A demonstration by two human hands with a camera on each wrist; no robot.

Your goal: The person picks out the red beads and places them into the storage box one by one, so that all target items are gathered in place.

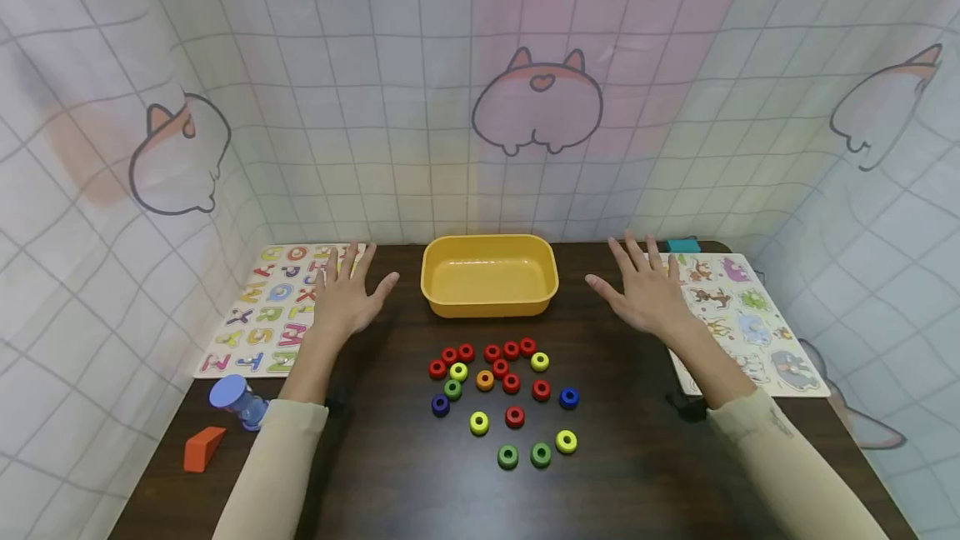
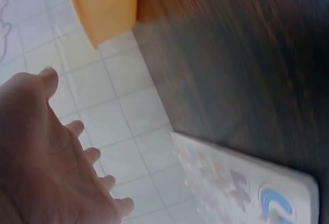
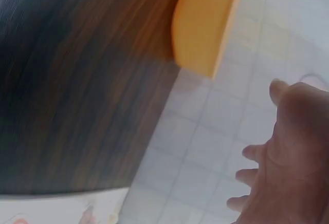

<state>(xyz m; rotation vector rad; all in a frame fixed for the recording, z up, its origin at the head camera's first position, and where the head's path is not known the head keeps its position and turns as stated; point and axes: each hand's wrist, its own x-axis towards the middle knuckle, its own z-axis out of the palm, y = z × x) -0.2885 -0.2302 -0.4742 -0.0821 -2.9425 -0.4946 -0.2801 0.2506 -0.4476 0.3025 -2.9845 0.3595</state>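
Note:
My left hand (image 1: 347,298) hovers with fingers spread over the inner edge of the alphabet board (image 1: 258,315), holding nothing. Its palm also shows in the left wrist view, raised above the table. On the other side my right hand (image 1: 647,294), likewise spread and bare, hangs beside the inner edge of the animal puzzle board (image 1: 753,307). Between the hands, against the back, stands a yellow tray (image 1: 491,309). In front of it lie several small rings: red (image 1: 514,417), yellow (image 1: 566,442), green (image 1: 507,457), blue (image 1: 569,398) and one orange (image 1: 485,380).
A blue hourglass-like toy (image 1: 238,400) lies at the left, with an orange block (image 1: 202,448) nearer the front edge. A teal item (image 1: 682,246) sits behind the animal board. Gridded curtains (image 1: 420,107) enclose the dark wooden table (image 1: 405,482) at the back and sides.

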